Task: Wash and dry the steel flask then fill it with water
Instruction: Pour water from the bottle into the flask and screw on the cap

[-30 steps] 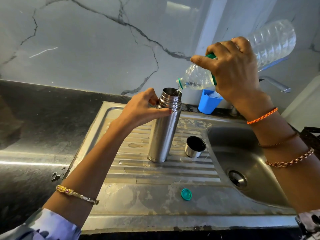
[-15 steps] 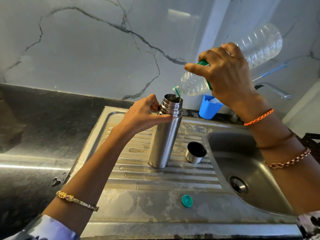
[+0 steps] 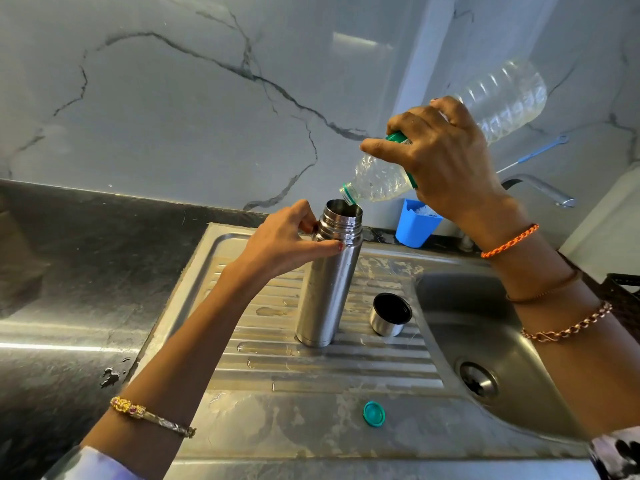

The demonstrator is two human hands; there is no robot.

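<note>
The steel flask (image 3: pixel 327 282) stands upright and uncapped on the ribbed drainboard (image 3: pixel 263 358) of the sink. My left hand (image 3: pixel 280 242) grips it just below the threaded neck. My right hand (image 3: pixel 446 157) holds a clear plastic water bottle (image 3: pixel 498 98) tipped steeply, its open mouth at the flask's rim, with water left in its lower neck. The flask's steel cap (image 3: pixel 389 315) sits open side up on the drainboard to the right. The bottle's green cap (image 3: pixel 374 414) lies on the sink's front ledge.
The sink basin (image 3: pixel 460 306) with its drain (image 3: pixel 478 379) is to the right. A blue holder (image 3: pixel 414 225) stands at the back edge, a tap (image 3: pixel 543 192) beyond it. Black countertop (image 3: pixel 69 271) lies left, a marble wall behind.
My right hand has tipped the bottle steeper and brought its mouth down onto the flask's rim. The view has shifted slightly; the flask and left hand stay put.
</note>
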